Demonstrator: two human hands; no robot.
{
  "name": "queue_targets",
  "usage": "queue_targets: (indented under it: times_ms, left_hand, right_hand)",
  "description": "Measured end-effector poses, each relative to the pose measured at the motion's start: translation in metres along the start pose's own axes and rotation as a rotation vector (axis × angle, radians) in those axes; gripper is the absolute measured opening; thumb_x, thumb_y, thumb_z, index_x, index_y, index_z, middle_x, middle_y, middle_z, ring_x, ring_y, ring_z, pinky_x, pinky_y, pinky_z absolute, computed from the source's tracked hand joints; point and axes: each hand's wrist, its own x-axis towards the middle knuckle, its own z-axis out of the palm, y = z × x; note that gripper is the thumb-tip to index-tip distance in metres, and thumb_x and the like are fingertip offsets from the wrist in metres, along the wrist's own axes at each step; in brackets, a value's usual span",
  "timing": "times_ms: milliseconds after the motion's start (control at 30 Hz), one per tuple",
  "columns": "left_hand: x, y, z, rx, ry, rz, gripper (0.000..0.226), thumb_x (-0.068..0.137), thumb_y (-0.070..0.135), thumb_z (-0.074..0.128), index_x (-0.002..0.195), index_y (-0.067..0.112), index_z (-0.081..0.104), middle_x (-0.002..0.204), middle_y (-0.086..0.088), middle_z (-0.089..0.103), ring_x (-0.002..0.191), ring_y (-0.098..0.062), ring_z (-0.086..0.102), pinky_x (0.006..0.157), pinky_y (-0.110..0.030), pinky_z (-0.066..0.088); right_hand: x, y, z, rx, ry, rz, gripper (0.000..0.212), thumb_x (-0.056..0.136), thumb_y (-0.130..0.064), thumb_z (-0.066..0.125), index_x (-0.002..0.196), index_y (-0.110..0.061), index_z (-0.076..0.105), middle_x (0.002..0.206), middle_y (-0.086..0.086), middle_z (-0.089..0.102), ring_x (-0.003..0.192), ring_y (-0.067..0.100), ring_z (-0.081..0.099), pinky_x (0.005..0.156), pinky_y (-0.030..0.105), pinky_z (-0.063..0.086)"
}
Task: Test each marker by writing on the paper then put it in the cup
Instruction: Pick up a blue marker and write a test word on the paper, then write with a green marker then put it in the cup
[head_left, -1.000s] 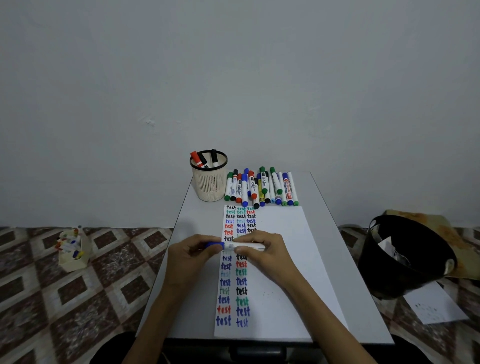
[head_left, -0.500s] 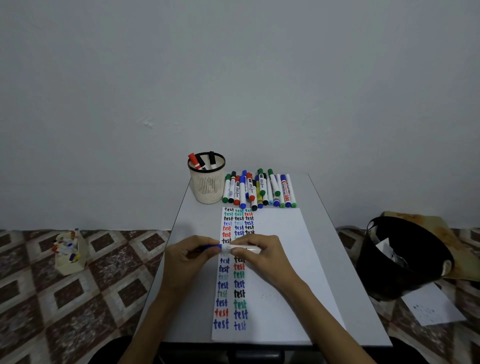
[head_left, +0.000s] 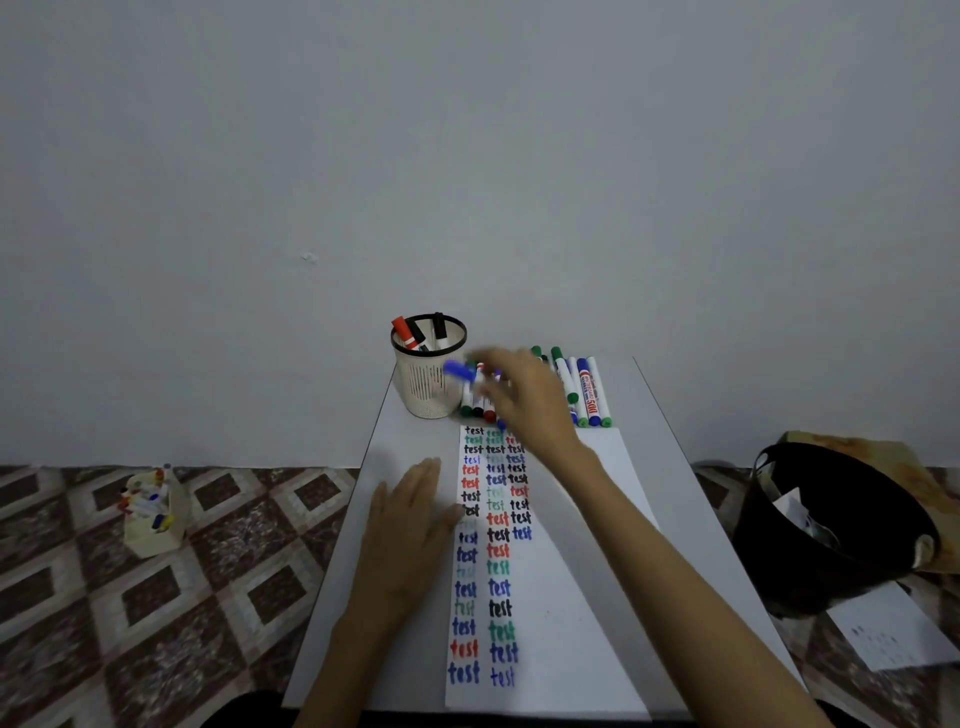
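Your right hand holds the blue-capped marker in a closed grip, blurred, cap end just beside the mesh cup rim. Your left hand lies flat and empty on the bench, its thumb touching the left edge of the paper. The cup already holds red and black markers.

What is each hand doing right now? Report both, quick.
Left hand: open, flat on the table, holding nothing.
Right hand: closed on a blue marker beside the cup.
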Motion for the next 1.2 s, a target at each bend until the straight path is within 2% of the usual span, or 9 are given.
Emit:
queue_targets:
  times_ms: [133,233,333,433,567,767,900,1067,1200]
  left_hand:
    - [0.0,0.002,0.004,0.188,-0.058,0.021,0.084,0.081,0.068,-0.006,0.144,0.023,0.026,0.155,0.003,0.019,0.143,-0.009,0.009,0.113,-0.033,-0.011]
    - [0.0,0.001,0.004,0.231,-0.073,0.01,0.09,0.076,0.069,-0.015,0.145,0.025,0.023,0.155,0.004,0.016,0.143,-0.008,0.006,0.114,-0.034,-0.009]
    - [0.001,0.003,0.003,0.227,-0.079,-0.001,0.096,0.072,0.072,-0.019,0.145,0.026,0.022,0.155,0.005,0.016,0.143,-0.008,0.006,0.114,-0.034,-0.008]
    - [0.0,0.005,0.001,0.234,-0.077,-0.009,0.093,0.073,0.073,-0.014,0.145,0.026,0.022,0.155,0.006,0.015,0.143,-0.007,0.006,0.114,-0.032,-0.01]
    - [0.001,0.006,0.001,0.196,-0.077,-0.016,0.083,0.078,0.065,-0.002,0.145,0.024,0.024,0.155,0.005,0.016,0.143,-0.007,0.007,0.115,-0.03,-0.008]
    - [0.002,0.003,0.002,0.179,-0.076,-0.012,0.086,0.077,0.069,-0.001,0.145,0.025,0.025,0.155,0.006,0.017,0.142,-0.006,0.007,0.114,-0.027,-0.008]
    - [0.001,0.0,0.003,0.168,-0.074,0.001,0.098,0.072,0.077,-0.013,0.145,0.024,0.026,0.154,0.005,0.018,0.142,-0.006,0.008,0.114,-0.028,-0.006]
    - [0.001,0.001,0.003,0.14,-0.067,0.0,0.1,0.072,0.078,-0.012,0.144,0.023,0.029,0.154,0.004,0.021,0.142,-0.007,0.012,0.115,-0.03,-0.002]
    - [0.002,0.001,0.003,0.128,-0.066,-0.005,0.103,0.069,0.08,-0.013,0.143,0.023,0.03,0.153,0.005,0.022,0.142,-0.007,0.012,0.116,-0.029,-0.002]
  right_hand:
    - [0.061,-0.017,-0.009,0.258,0.284,0.045,0.05,0.092,-0.016,0.063,0.138,-0.017,0.045,0.088,0.004,0.068,0.074,0.012,0.064,0.072,0.022,0.054]
    - [0.09,-0.024,-0.007,0.344,0.368,0.051,0.047,0.092,-0.013,0.061,0.136,-0.014,0.044,0.084,0.003,0.064,0.074,0.017,0.066,0.073,0.027,0.057]
    - [0.1,-0.02,0.01,0.269,0.327,0.028,0.039,0.092,-0.009,0.059,0.129,-0.01,0.047,0.081,0.009,0.066,0.07,0.024,0.066,0.069,0.035,0.057]
    - [0.1,-0.006,0.032,0.065,0.158,0.034,0.034,0.088,-0.008,0.06,0.121,-0.012,0.051,0.078,0.011,0.066,0.067,0.025,0.063,0.064,0.04,0.056]
    - [0.094,0.008,0.051,-0.209,0.006,0.12,0.024,0.086,-0.007,0.057,0.11,-0.008,0.061,0.093,0.011,0.066,0.088,0.028,0.059,0.068,0.034,0.046]
    - [0.081,0.023,0.045,-0.119,0.061,0.134,0.036,0.097,-0.021,0.049,0.131,-0.014,0.057,0.116,0.012,0.06,0.111,0.027,0.05,0.086,0.039,0.045]
    - [0.053,0.065,0.027,-0.173,0.121,0.406,0.043,0.09,-0.004,0.049,0.132,-0.012,0.055,0.127,0.015,0.056,0.117,0.029,0.049,0.092,0.04,0.044]
    - [0.0,0.131,-0.007,-0.344,0.099,0.686,0.037,0.087,-0.009,0.052,0.123,-0.008,0.06,0.12,0.017,0.057,0.113,0.033,0.049,0.09,0.04,0.041]
    - [-0.026,0.158,-0.019,-0.347,0.006,0.594,0.031,0.091,-0.019,0.049,0.117,-0.014,0.066,0.104,0.016,0.063,0.101,0.032,0.053,0.082,0.041,0.047]
